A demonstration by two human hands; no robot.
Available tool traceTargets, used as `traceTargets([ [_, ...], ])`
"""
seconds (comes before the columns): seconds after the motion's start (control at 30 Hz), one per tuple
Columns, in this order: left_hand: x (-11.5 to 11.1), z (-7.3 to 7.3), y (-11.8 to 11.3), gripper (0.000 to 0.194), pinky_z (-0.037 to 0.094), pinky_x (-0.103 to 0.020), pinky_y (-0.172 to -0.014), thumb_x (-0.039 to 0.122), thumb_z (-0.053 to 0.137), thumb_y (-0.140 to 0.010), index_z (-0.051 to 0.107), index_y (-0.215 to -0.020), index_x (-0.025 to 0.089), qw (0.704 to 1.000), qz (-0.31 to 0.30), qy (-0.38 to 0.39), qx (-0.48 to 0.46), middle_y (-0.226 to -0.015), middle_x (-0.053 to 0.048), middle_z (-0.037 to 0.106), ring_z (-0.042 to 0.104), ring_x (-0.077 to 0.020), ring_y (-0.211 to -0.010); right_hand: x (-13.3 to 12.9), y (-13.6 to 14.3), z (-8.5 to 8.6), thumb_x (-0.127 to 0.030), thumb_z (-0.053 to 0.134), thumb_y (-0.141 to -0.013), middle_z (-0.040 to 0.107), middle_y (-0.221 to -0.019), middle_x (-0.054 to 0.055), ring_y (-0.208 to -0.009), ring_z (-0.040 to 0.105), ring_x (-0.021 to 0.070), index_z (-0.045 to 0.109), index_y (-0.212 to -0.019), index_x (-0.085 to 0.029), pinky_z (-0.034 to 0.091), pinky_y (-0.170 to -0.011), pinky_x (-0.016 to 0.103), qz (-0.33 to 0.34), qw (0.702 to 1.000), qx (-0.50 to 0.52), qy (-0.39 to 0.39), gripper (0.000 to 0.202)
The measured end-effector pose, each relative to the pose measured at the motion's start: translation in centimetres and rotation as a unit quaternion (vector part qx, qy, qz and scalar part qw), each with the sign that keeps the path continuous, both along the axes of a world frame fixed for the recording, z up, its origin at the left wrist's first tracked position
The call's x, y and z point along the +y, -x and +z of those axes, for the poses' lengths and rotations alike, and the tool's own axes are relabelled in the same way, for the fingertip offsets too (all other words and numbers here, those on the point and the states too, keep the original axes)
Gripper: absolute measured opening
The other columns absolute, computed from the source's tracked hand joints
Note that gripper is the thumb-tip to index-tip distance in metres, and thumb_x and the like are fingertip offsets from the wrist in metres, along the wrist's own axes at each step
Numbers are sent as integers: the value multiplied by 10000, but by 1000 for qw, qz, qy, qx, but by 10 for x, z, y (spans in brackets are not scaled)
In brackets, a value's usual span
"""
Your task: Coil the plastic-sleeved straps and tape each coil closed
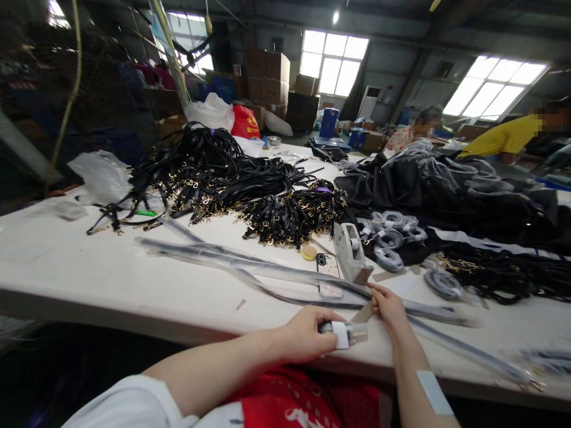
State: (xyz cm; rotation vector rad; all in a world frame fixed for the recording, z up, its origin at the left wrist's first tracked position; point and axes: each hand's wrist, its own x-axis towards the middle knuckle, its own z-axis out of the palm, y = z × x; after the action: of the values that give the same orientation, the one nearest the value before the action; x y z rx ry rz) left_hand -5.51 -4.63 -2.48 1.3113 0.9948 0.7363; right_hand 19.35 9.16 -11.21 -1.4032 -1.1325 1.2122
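"Item one, in hand?"

"Wrapped bundle point(341, 335), one, small; dark contents, white band around the middle, clear plastic at the end. Location: in the left hand point(307, 334), over the near edge of the counter point(66, 255). Left fingers: curled around it, grasping."

"Item two?"

"Translucent strip point(363, 313), one, flat, brownish. Location: between the two hands, just beside the bundle. The right hand point(389, 306) has its fingers pinched on the upper end. White patch point(433, 392) on the right forearm."

"Articles adjacent?"

"Long straps point(285, 272), several, sleeved in plastic, laid lengthwise across the counter and passing close by the right fingertips. Phone point(328, 266), one, pale, camera side up, partly under the straps. Tape dispenser point(357, 270), one, grey, upright beside the phone. Yellow disc point(308, 253), one, near the phone's upper end."

"Stock beyond?"

"Black straps point(214, 160), large heap, gold-coloured metal fittings; a smaller buckled batch, purple tie point(323, 190), nearer the dispenser. Coiled straps point(389, 240), plastic-wrapped, grouped past the dispenser; a single coil point(442, 284) apart from them. Clear plastic bag point(100, 175), one, crumpled, beside the large heap. Red bag point(245, 122), one, behind it."

"Background?"

"Cardboard boxes point(267, 77), stacked. Person in yellow point(502, 141), one, bending forward beyond the dark goods point(401, 184); hands hidden."
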Motion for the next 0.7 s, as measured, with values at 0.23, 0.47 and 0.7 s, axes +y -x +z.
traceTargets([
  [0.23,3,-8,-2,486,400,-230,-600,232,536,-660,706,-1097,102,999,15,-13,26,-777,-15,656,522,-141,-663,-35,4,38,-489,749,-697,441,-443,-86,-414,350,83,693,-984,-151,244,-403,208,28,997,54,-56,447],
  [0.47,14,-7,-8,436,451,-280,-891,213,532,-726,703,-1120,143,975,73,-170,120,-1041,-46,706,612,-208,-966,-101,38,80,-422,718,-816,450,-405,-69,-390,372,74,719,-936,-170,251,-411,206,109,991,48,-60,279],
  [0.7,15,-4,-7,478,440,-304,-998,230,546,-754,654,-1197,88,962,125,-210,125,-1166,-111,681,617,-220,-1071,-127,63,74,-477,719,-795,412,-382,-78,-344,321,55,721,-860,-169,194,-362,186,148,988,26,-13,314],
])
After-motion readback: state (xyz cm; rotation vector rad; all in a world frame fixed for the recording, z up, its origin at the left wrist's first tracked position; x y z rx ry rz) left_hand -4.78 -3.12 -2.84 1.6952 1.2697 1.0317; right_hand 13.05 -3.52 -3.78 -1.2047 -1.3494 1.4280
